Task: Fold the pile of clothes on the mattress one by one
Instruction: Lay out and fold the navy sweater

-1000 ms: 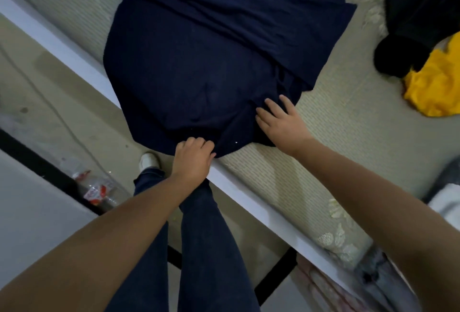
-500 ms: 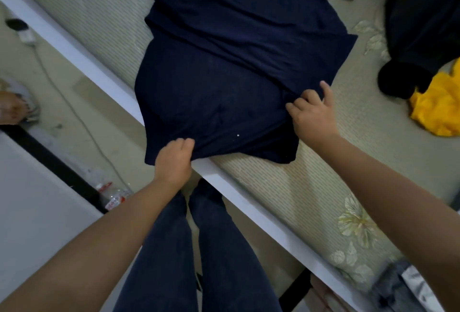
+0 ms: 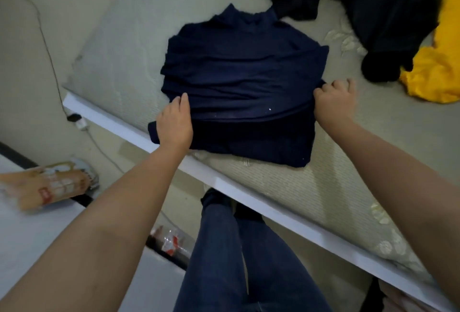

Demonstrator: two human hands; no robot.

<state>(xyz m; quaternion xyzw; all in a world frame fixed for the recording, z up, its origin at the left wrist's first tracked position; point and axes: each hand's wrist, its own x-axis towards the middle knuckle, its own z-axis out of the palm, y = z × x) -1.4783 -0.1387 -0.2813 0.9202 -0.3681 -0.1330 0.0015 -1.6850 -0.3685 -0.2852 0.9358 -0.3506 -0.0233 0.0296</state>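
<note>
A navy blue garment [image 3: 244, 72] lies on the pale mattress [image 3: 373, 152] near its front edge, its lower part doubled up over itself. My left hand [image 3: 175, 122] grips the folded hem at the garment's left side, fingers tucked under the cloth. My right hand [image 3: 333, 102] grips the same fold at the right side with curled fingers. Further back on the mattress lie a black garment [image 3: 388, 12] and a yellow garment [image 3: 438, 67], both crumpled.
The mattress sits in a white frame [image 3: 249, 194] that runs diagonally in front of my legs. On the floor to the left are a cable with a plug [image 3: 74, 118], an orange packet [image 3: 47, 187] and a crumpled wrapper [image 3: 171, 239].
Both hands have lifted the garment's bottom hem off the frame edge and carried it up over the garment, away from me. The view has shifted back and shows more of the mattress.
</note>
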